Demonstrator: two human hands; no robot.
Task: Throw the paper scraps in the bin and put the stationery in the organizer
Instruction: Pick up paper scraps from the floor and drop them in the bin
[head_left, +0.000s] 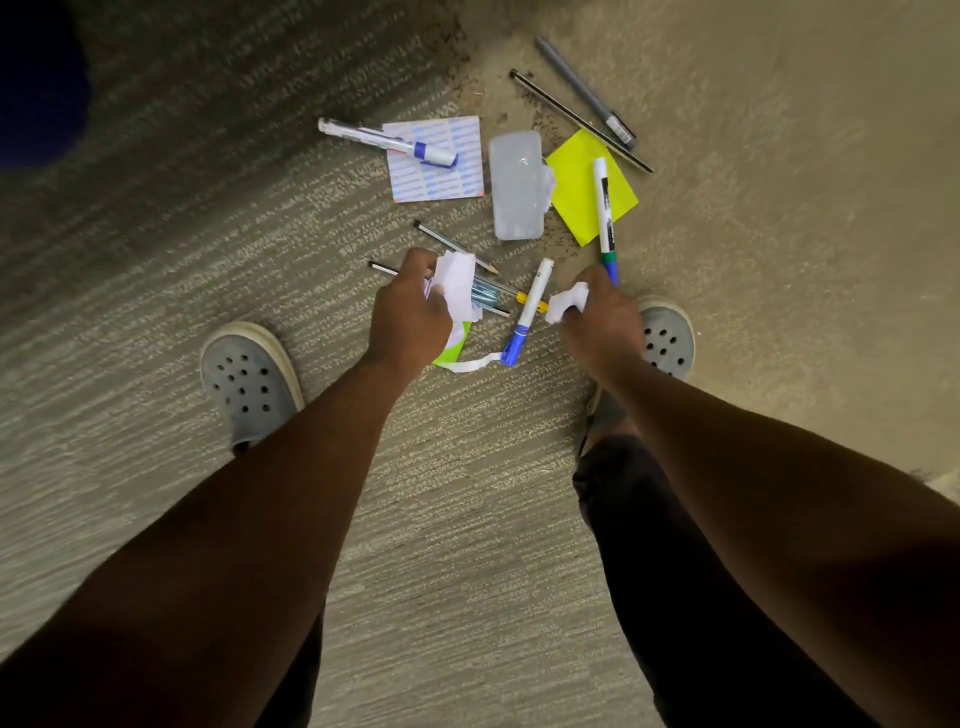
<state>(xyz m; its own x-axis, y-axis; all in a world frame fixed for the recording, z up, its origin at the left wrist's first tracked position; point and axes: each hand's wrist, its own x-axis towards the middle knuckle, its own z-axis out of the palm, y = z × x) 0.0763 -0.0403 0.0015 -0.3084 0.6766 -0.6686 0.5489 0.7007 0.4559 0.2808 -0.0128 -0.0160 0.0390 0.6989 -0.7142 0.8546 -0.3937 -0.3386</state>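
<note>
We see the left hand (408, 306) at mid-frame closed around a bunch of white paper scraps (457, 280), and the right hand (602, 317) beside it pinching a smaller white scrap (569, 304). Between them a blue-capped marker (527, 312) lies on the carpet (467, 493). Above, toward the upper centre, sit a clear plastic case (517, 184), a yellow sheet (576, 192) and a printed card (441, 161).

The left hand (408, 306) covers part of the paper scraps (457, 291) and the pens (485, 297) beneath; a dark blue shape (36, 78) is cut off upper left.
</note>
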